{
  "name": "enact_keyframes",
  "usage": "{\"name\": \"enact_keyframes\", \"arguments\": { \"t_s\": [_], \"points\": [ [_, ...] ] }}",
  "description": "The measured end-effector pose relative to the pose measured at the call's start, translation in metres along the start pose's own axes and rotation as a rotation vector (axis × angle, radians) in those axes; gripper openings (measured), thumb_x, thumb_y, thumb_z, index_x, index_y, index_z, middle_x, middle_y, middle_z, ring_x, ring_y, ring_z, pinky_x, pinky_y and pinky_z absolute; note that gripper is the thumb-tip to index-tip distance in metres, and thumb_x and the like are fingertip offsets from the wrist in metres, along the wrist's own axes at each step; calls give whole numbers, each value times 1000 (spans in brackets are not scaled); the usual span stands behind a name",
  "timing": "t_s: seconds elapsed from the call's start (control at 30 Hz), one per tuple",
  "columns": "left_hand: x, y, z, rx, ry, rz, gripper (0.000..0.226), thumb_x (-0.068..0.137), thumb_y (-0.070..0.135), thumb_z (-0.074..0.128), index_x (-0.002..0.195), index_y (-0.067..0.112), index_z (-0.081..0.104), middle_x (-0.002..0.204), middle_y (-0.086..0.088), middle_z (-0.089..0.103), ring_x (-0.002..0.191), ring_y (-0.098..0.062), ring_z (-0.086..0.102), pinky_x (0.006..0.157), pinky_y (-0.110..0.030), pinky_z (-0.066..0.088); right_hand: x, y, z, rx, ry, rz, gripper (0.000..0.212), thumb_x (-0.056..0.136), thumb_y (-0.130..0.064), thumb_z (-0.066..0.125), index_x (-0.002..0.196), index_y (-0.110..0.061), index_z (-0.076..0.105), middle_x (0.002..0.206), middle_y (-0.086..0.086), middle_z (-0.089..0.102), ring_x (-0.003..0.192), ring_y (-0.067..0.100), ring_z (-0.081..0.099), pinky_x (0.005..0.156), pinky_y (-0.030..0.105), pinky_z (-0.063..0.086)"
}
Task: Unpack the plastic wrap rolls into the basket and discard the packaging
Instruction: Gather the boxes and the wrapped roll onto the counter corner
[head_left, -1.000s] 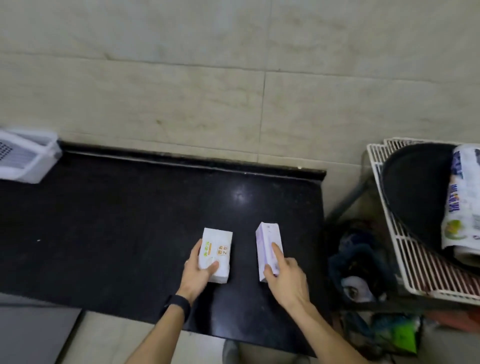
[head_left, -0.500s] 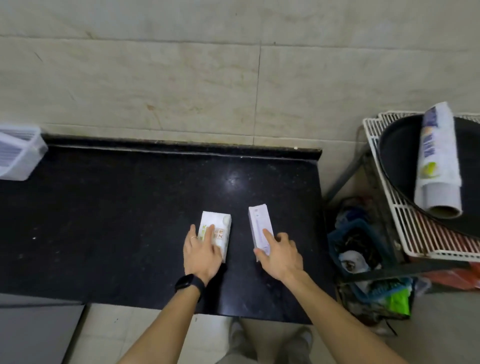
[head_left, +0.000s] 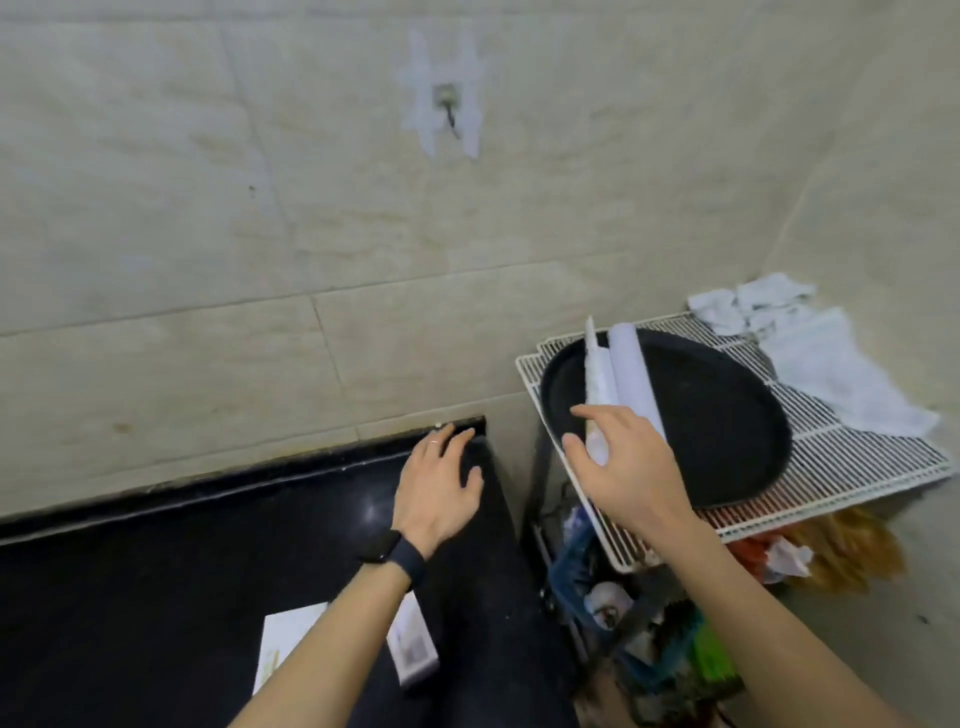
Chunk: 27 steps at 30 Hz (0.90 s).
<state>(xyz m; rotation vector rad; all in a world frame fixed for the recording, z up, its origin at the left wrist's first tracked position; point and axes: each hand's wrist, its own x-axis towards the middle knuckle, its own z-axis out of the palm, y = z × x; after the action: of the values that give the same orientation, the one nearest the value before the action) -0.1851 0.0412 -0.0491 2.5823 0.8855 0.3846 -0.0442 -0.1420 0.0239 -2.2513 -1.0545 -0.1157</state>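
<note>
Rolls (head_left: 621, 376) lying in black pan (head_left: 727, 415), right of centre | right hand (head_left: 623, 467) reaching, fingers spread, grasping nothing | left hand (head_left: 439, 488) hovering released | risk: nudged rolls rolling off pan

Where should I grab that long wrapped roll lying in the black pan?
Take the wrapped roll around its near end, coming from the front over the black pan rim, as the right hand is reaching. It lies lengthwise, pointing toward the person, so that end is closest. It looks slim enough for fingers to close around. A second roll lies right beside it, so a grip from the left side looks cleaner.
</note>
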Motion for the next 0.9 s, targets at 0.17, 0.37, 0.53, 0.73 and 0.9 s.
{"name": "enact_keyframes", "arguments": {
  "t_s": [0.17, 0.37, 0.53, 0.73, 0.9],
  "points": [
    [48, 77, 3, -33, -42, 171, 53, 97, 42, 46, 147, 24, 41, 153, -4, 40, 140, -23, 34, 117, -34, 26, 19, 43, -32, -58, -10, 220, 46, 92, -55, 51, 132, -31, 55, 136, -5, 52, 125, 21, 43, 93, 36, 44],
    [70, 126, 28, 29, -261, 213, 61, 95, 64, 21, 148, 38, 36, 152, 2, 45, 146, -26, 27, 116, -50, 25, 47, 70, -20, 16, -204, 376, 67, 87, -71, 41, 141, -32, 44, 144, 1, 47, 129, 25, 46, 102, 42, 44],
    [65, 151, 41, -185, -367, 222, 56, 98, 52, 36, 150, 31, 33, 143, -1, 53, 131, -23, 49, 106, -40, 40, 64, 94, -11, 271, -271, 583, 58, 90, -61, 49, 132, -20, 50, 124, 4, 63, 109, 21, 61, 92, 38, 49],
    [65, 154, 53, -213, -369, 234, 46, 95, 30, 46, 141, 28, 46, 143, 2, 51, 127, -19, 52, 105, -36, 43, 71, 119, -9, 302, -294, 595, 52, 87, -42, 64, 133, -23, 48, 113, 2, 70, 100, 20, 67, 90, 37, 52],
    [74, 132, 56, 132, -173, 249, 46, 95, 31, 44, 141, 25, 48, 150, 0, 44, 144, -22, 30, 119, -41, 23, 68, 115, -4, -21, -278, 439, 47, 97, -38, 40, 141, -22, 44, 124, 10, 57, 106, 31, 59, 88, 40, 48]
  ]
}}
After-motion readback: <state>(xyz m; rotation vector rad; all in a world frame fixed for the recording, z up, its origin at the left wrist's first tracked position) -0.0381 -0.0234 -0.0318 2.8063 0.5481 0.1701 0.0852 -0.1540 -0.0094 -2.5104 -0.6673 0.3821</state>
